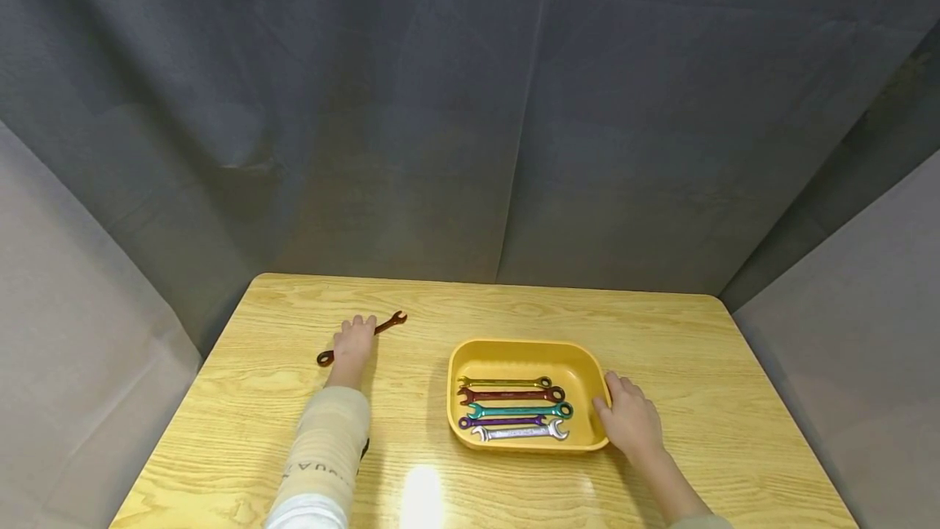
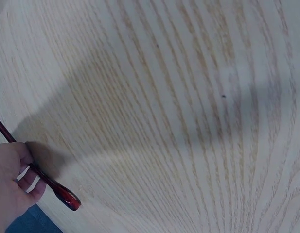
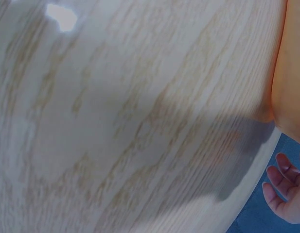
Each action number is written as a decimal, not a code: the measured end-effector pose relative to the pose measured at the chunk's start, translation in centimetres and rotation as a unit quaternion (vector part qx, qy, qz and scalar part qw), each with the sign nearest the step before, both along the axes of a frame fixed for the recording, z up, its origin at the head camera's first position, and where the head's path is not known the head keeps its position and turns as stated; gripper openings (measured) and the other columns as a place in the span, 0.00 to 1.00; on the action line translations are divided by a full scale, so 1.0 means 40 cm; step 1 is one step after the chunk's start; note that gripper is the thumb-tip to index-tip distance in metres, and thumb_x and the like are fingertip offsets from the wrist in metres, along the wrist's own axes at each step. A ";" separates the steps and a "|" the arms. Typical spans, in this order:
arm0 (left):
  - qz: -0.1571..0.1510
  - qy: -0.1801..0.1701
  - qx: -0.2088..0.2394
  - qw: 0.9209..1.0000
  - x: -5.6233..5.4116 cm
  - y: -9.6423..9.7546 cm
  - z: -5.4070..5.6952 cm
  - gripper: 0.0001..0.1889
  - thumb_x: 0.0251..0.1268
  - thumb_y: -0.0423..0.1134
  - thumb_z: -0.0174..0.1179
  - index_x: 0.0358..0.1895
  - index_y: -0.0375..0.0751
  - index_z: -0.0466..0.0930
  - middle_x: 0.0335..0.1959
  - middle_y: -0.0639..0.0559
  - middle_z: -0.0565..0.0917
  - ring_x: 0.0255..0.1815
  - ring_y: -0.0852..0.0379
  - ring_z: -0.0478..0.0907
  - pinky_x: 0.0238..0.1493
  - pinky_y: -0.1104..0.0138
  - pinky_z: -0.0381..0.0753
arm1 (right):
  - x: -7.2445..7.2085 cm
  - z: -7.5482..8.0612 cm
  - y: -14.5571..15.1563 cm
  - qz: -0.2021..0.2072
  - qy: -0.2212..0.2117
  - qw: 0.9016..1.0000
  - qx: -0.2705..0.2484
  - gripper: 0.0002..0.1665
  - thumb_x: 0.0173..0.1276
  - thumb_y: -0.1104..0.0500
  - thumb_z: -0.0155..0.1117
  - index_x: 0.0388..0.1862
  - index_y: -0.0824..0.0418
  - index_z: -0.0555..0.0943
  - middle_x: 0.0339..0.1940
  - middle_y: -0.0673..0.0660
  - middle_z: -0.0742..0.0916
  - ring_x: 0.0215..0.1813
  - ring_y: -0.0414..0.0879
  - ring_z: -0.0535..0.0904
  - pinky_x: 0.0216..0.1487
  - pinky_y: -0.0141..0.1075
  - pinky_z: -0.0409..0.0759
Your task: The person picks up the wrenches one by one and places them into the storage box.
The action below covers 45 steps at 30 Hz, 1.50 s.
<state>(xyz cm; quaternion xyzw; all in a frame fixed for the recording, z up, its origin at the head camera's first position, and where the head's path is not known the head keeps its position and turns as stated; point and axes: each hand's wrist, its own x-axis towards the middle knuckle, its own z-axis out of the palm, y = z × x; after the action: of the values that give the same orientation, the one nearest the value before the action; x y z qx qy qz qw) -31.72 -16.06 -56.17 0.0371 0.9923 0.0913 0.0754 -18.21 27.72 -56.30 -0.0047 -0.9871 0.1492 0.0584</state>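
A dark red-brown combination wrench [image 1: 391, 322] lies slantwise at the table's left. My left hand [image 1: 354, 341] grips its middle, the fingers curled round the shaft in the left wrist view, with both ends sticking out. My right hand [image 1: 631, 415] is at the right end of a yellow plastic bin [image 1: 514, 347], overlapping its rim in the head view. In the right wrist view its fingers [image 3: 281, 184] are spread and loosely bent, with nothing seen between them. Inside the bin lie a gold wrench [image 1: 507, 383], a red one, a teal one, a purple one and a silver open-end wrench [image 1: 517, 432].
The light wood table [image 1: 257, 447] has rounded far corners. Behind it hangs a dark grey curtain [image 1: 411, 145], and pale panels [image 1: 66, 349] flank both sides. Bare wood lies between the left hand and the bin. Glare shows near the front edge.
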 end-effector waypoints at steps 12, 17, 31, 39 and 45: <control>0.009 -0.001 0.008 1.000 0.003 -0.005 0.000 0.27 0.56 0.22 0.54 0.61 0.38 0.65 0.54 0.32 0.69 0.54 0.33 0.66 0.46 0.44 0.72 | 0.000 0.001 0.000 -0.005 -0.014 1.000 -0.006 0.25 0.64 0.54 0.53 0.56 0.66 0.68 0.48 0.67 0.78 0.47 0.64 0.74 0.42 0.59 0.72; 0.011 0.004 0.009 1.000 -0.002 -0.010 -0.009 0.23 0.59 0.24 0.52 0.59 0.38 0.67 0.52 0.33 0.70 0.52 0.34 0.67 0.44 0.45 0.73 | 0.001 0.005 -0.001 -0.002 -0.011 1.000 -0.006 0.26 0.64 0.54 0.53 0.56 0.67 0.68 0.48 0.68 0.78 0.47 0.64 0.74 0.42 0.59 0.72; 0.026 -0.008 0.069 0.997 -0.002 -0.027 -0.028 0.28 0.57 0.19 0.51 0.63 0.37 0.63 0.61 0.29 0.63 0.61 0.28 0.58 0.53 0.38 0.63 | -0.003 0.004 -0.003 -0.006 -0.017 1.000 -0.008 0.27 0.64 0.53 0.52 0.58 0.67 0.67 0.51 0.70 0.77 0.49 0.66 0.73 0.45 0.60 0.71; 0.013 0.028 0.081 0.996 0.015 -0.013 -0.017 0.20 0.57 0.26 0.57 0.54 0.37 0.69 0.51 0.33 0.71 0.51 0.34 0.68 0.43 0.43 0.73 | -0.003 0.004 -0.005 -0.004 -0.014 1.000 -0.006 0.26 0.64 0.53 0.53 0.57 0.67 0.67 0.49 0.69 0.77 0.48 0.65 0.73 0.44 0.59 0.71; -0.005 0.051 0.077 0.996 0.022 0.008 -0.005 0.23 0.55 0.30 0.61 0.56 0.36 0.69 0.49 0.36 0.73 0.48 0.37 0.70 0.37 0.47 0.76 | -0.003 0.003 -0.005 -0.002 -0.010 1.000 -0.004 0.26 0.64 0.54 0.53 0.56 0.67 0.68 0.48 0.69 0.78 0.47 0.65 0.74 0.43 0.59 0.71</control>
<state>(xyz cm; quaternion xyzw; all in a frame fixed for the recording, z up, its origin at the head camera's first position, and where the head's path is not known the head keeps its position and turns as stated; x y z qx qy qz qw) -30.85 -15.75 -56.39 0.0525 0.9847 0.1649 0.0221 -18.33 27.53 -56.19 -0.0085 -0.9870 0.1532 0.0487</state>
